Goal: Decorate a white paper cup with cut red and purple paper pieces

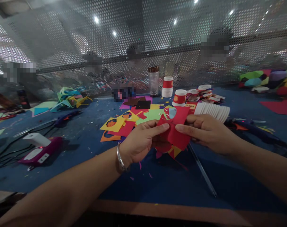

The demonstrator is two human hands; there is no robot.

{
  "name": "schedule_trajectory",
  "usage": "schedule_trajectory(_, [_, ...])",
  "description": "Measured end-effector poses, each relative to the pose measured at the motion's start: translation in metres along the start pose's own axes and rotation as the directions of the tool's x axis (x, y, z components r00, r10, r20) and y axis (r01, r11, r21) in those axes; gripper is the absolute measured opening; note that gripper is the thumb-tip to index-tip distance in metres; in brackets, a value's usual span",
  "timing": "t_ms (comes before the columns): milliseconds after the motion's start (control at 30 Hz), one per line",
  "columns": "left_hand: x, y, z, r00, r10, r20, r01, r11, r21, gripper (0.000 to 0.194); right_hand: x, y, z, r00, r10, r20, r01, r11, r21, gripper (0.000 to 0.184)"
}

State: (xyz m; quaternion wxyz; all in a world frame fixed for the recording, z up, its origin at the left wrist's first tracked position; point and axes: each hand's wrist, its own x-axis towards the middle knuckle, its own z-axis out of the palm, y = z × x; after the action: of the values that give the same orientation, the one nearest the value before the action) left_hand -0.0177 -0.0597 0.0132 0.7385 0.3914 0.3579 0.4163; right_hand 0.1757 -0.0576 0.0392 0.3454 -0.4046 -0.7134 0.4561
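Note:
Both my hands hold one piece of red paper (175, 130) above the blue table (157, 179). My left hand (141, 142), with a metal bangle at the wrist, pinches its left edge between thumb and fingers. My right hand (206, 130) grips the right edge, fingers closed on it. Under the paper lie small red, yellow and pink scraps (168, 151). A heap of cut coloured sheets (134, 121) lies just beyond my hands.
Paper cups (180, 97) and a lying stack of white cups (213, 111) sit behind the sheets, near a clear jar (154, 80). A glue gun (249, 127) lies right, a purple-white device (38, 148) left. Perforated metal screen (143, 41) backs the table; people sit beyond it.

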Motion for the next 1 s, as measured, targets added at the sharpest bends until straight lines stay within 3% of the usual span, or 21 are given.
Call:
schedule_trajectory(267, [-0.001, -0.001, 0.000, 0.999, -0.009, 0.042, 0.009, 1.000, -0.001, 0.007, 0.000, 0.002, -0.001, 1.000, 0.006, -0.001, -0.006, 0.999, -0.038, 0.041])
schedule_trajectory(467, [0.000, -0.001, -0.001, 0.998, -0.007, 0.057, 0.007, 1.000, 0.004, 0.008, 0.001, 0.004, -0.003, 0.999, -0.047, -0.020, 0.045, 0.993, -0.113, 0.047])
schedule_trajectory(833, [-0.001, 0.000, 0.000, 0.998, -0.010, 0.060, 0.007, 0.998, 0.056, 0.007, 0.000, 0.006, 0.000, 0.998, 0.022, -0.063, -0.026, 0.998, -0.051, 0.057])
schedule_trajectory(900, [0.000, 0.002, -0.001, 0.999, 0.038, 0.020, -0.039, 0.998, 0.058, 0.007, 0.001, 0.009, -0.003, 0.996, 0.015, -0.087, -0.021, 0.998, -0.064, 0.058])
schedule_trajectory(1000, [0.006, 0.010, -0.008, 0.976, 0.173, -0.133, -0.166, 0.984, 0.065, 0.007, 0.005, 0.016, -0.014, 0.993, 0.019, -0.113, -0.036, 0.988, -0.147, 0.060])
